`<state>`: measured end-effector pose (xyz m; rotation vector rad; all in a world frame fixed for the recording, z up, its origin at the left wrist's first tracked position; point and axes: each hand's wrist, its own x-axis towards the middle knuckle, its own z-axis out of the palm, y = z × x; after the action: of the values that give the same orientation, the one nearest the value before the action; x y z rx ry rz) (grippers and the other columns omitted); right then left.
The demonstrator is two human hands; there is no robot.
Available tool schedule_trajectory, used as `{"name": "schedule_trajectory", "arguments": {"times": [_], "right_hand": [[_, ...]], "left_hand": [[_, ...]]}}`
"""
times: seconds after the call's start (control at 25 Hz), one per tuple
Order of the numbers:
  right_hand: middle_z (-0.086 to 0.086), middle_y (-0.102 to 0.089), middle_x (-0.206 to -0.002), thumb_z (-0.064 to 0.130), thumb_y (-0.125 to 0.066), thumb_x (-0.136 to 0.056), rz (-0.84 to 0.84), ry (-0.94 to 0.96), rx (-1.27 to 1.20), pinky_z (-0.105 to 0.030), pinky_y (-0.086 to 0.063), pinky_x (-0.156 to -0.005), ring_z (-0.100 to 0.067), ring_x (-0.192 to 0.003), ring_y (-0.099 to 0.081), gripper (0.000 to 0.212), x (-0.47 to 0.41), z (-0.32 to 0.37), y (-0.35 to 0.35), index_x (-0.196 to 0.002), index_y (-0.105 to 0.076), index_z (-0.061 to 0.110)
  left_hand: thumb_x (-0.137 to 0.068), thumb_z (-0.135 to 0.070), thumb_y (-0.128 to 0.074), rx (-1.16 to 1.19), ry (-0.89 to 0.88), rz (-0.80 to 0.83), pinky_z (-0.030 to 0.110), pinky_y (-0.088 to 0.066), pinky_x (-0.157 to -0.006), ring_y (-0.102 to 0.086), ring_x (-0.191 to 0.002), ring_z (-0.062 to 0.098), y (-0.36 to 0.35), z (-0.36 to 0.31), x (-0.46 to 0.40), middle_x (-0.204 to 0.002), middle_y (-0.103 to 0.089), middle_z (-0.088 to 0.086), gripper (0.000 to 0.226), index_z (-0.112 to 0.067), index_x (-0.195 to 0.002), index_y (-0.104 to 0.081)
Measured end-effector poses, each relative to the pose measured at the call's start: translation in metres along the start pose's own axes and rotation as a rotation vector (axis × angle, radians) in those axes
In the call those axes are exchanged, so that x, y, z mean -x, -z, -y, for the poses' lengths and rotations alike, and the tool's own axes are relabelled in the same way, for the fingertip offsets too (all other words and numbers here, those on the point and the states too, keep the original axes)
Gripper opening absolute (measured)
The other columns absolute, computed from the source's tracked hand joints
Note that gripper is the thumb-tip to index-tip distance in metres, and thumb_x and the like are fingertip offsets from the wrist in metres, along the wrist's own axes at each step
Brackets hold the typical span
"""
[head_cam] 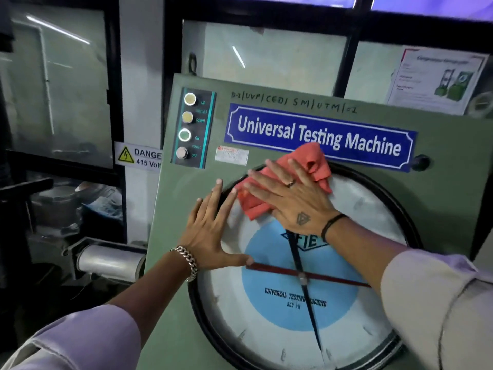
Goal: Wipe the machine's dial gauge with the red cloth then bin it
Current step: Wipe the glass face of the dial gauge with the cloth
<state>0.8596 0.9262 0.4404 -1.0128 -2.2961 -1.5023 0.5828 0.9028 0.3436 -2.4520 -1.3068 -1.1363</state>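
my right hand (pixel 290 198) flat on cloth (pixel 298 172), cloth on upper dial gauge (pixel 293 329) | my left hand (pixel 213 233) just left of it, on gauge's upper-left rim | nameplate (pixel 320 134) above my right hand | button panel (pixel 192 128) above my left hand

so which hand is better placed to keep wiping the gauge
Right. The right hand lies flat on the red cloth, pressing it against the upper part of the gauge. The left hand is bare, spread on the gauge's left rim, seemingly just bracing.
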Motion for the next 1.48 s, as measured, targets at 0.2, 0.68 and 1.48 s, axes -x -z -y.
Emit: {"name": "schedule_trajectory", "arguments": {"times": [0.2,0.68,1.48], "right_hand": [[0.008,-0.003,-0.19,0.047,-0.048,-0.102,0.045,-0.077,-0.001,-0.067,0.0,-0.138,-0.032,-0.176,-0.004,0.089,-0.001,-0.02,0.012,-0.182,-0.009,0.039],[0.01,-0.044,-0.176,0.063,-0.038,-0.106,0.152,-0.532,-0.164,-0.06,-0.037,-0.11,-0.038,-0.144,-0.051,0.073,0.035,-0.065,0.044,-0.175,-0.027,0.044],[-0.007,-0.051,-0.146,0.065,-0.036,-0.111,0.173,-0.891,-0.298,-0.058,-0.047,-0.104,-0.04,-0.13,-0.055,0.057,0.127,-0.084,0.047,-0.153,-0.05,0.029]], "left_hand": [[-0.059,-0.104,-0.069,0.024,-0.045,-0.004,0.062,-0.008,-0.136,0.007,-0.172,0.021,0.006,0.004,-0.014,-0.182,0.027,-0.003,0.154,-0.044,-0.172,0.017],[-0.062,-0.108,-0.055,-0.226,-0.244,0.023,0.066,-0.015,-0.133,-0.013,-0.171,0.035,0.022,-0.03,-0.082,-0.185,0.015,0.001,0.145,-0.044,-0.172,0.016],[-0.058,-0.111,-0.052,-0.389,-0.481,0.069,0.067,-0.017,-0.132,-0.023,-0.168,0.038,0.021,-0.098,-0.153,-0.186,0.005,0.009,0.15,-0.04,-0.175,0.011]]}}
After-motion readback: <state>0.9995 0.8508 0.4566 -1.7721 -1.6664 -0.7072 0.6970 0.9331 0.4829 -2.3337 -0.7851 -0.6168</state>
